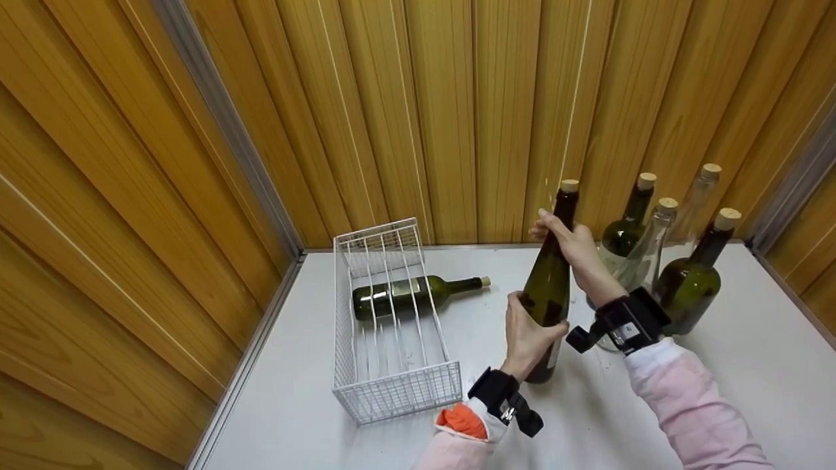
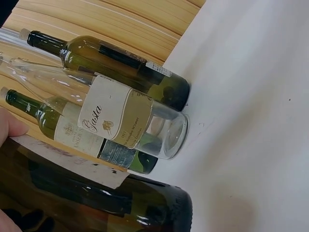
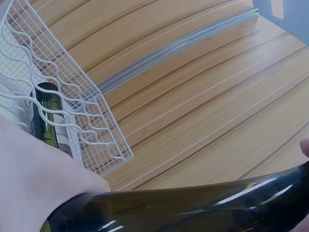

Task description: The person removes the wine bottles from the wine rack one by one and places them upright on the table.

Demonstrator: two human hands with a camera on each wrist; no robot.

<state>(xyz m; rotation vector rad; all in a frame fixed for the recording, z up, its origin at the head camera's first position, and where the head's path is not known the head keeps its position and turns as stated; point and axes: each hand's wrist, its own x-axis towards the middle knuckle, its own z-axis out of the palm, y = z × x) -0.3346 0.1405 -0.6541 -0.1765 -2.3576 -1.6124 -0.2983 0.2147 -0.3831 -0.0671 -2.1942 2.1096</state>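
A tall dark green wine bottle (image 1: 546, 281) with a cork in its mouth stands slightly tilted between both hands. Low on its body, my left hand (image 1: 526, 336) grips it, thumb across the front. Higher up, my right hand (image 1: 578, 251) holds the bottle around the tapering neck. In the left wrist view, a pale label (image 2: 79, 162) shows along the bottle's side. To the left is a white wire rack (image 1: 398, 396) with wavy bars. Another corked green bottle (image 1: 400, 294) lies on its side in it, neck pointing right.
Several corked bottles stand upright beyond my right arm: green bottles (image 1: 692, 287) and clear ones, one clear bottle (image 2: 164, 137) bearing a cream and gold label. Wood-patterned walls (image 1: 444, 117) enclose the white table (image 1: 287, 365) at the back and sides.
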